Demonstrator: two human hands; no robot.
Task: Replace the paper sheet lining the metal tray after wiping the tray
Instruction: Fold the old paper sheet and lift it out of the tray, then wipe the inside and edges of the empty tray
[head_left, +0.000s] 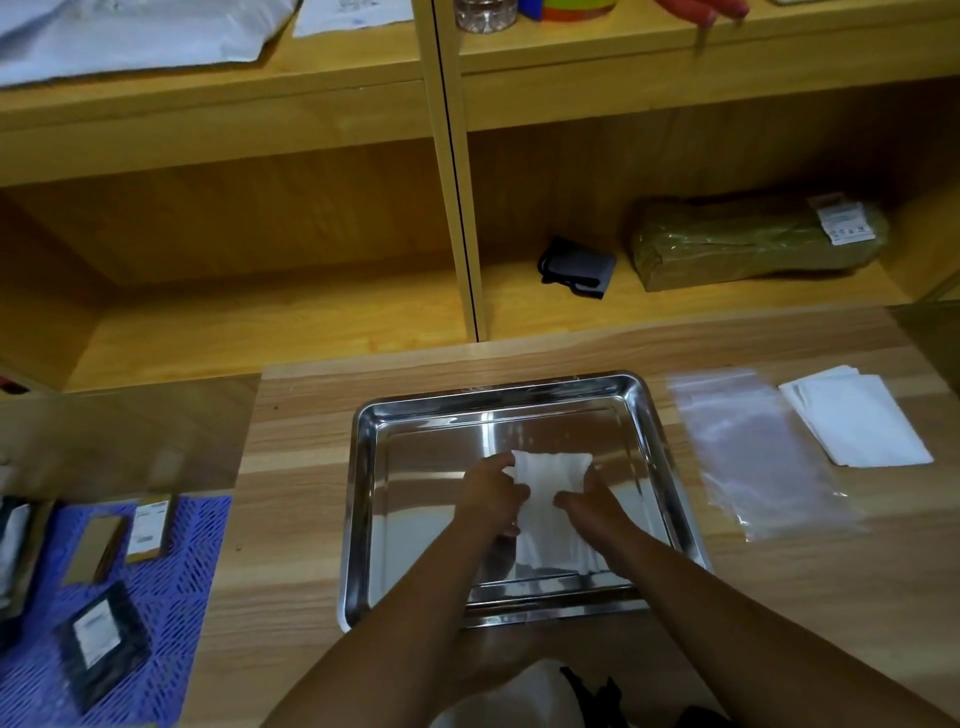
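Observation:
A shiny metal tray (410, 415) lies on the wooden table in front of me, its bottom bare and reflective. Over the tray's middle both hands hold a white folded paper sheet (550, 478). My left hand (491, 491) grips its left edge and my right hand (589, 501) grips its right edge. The sheet's lower part hangs down between my wrists toward the tray's near side.
A clear plastic bag (753, 457) and a stack of white paper sheets (857, 426) lie right of the tray. A blue mat (192, 571) with small packages sits at the left. Wooden shelves behind hold a dark pouch (576, 267) and a green wrapped bundle (753, 241).

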